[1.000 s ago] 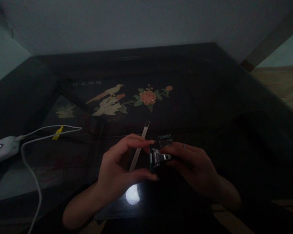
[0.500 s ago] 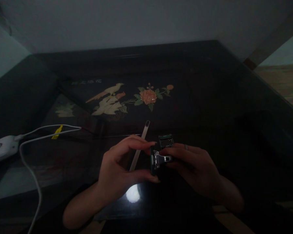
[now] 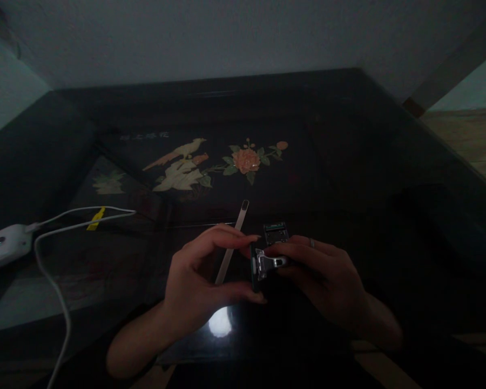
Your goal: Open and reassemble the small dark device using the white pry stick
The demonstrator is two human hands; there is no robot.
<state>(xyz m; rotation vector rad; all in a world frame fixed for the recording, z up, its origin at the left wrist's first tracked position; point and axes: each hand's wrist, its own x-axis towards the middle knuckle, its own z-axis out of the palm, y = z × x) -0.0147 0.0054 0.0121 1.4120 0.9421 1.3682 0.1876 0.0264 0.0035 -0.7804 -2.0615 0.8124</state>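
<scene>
In dim light at the lower centre of the frame, a person's two bare hands meet over a glossy black lacquered table [image 3: 348,140] inlaid with a pale bird and an orange flower. The left hand [image 3: 198,281] is curled partly open, its forefinger and thumb stretched toward each other and pinching the dark narrow head of a small silver metal razor [image 3: 263,265] from the top and bottom ends. The right hand [image 3: 324,275], a ring on one finger, is closed loosely around the razor's short shiny handle, with fingertips lying on the metal neck; how tightly it grips cannot be told in the gloom. The razor is held just above the tabletop, between the two hands.

Just behind the right hand's knuckles lies a small dark rectangular cartridge case with a greenish edge [image 3: 276,232]. A slim pale flat strip [image 3: 231,243] runs diagonally on the table, passing behind the left forefinger. A round white glare [image 3: 220,323] reflects on the lacquer below the left thumb. At the left edge of the frame sits a white plastic device [image 3: 2,246], its white cable [image 3: 56,270] looping across the table with a yellow tag [image 3: 95,219].
</scene>
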